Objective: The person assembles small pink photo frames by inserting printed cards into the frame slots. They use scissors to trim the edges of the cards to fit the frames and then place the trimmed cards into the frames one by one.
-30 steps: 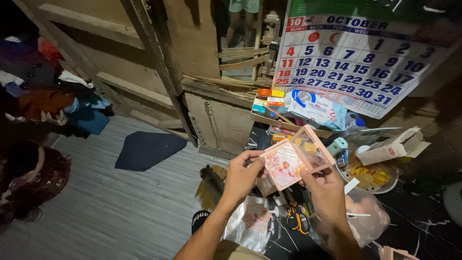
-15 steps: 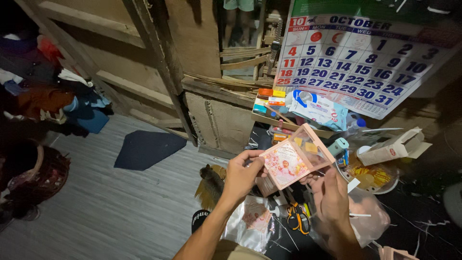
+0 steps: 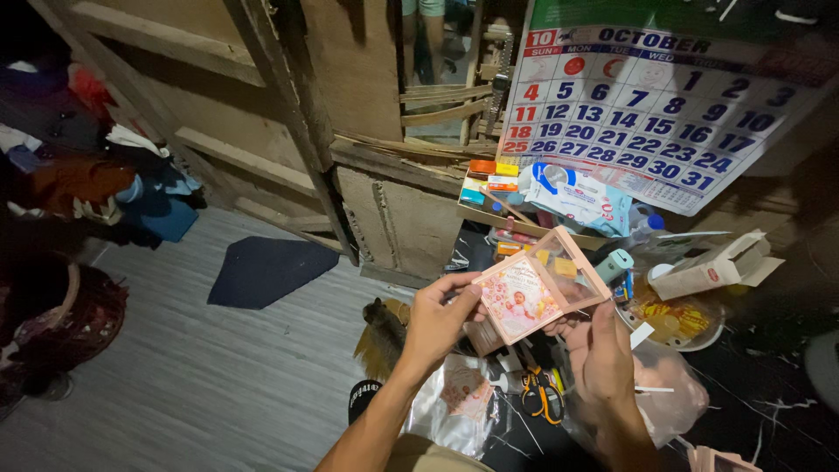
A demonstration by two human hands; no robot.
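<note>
Both hands hold a small pink cardboard box with a clear window lid (image 3: 542,293) up over a cluttered dark surface (image 3: 769,411): the left hand (image 3: 437,319) pinches its left edge, the right hand (image 3: 603,350) supports it from below, fingers curled. Behind hangs a large paper wall calendar with blue and red numbers (image 3: 647,114). Grey plank flooring (image 3: 192,385) carries a dark blue mat (image 3: 262,271). Beneath the calendar lies a white and blue plastic pack (image 3: 577,197). Under the hands sit orange-handled scissors (image 3: 542,393).
</note>
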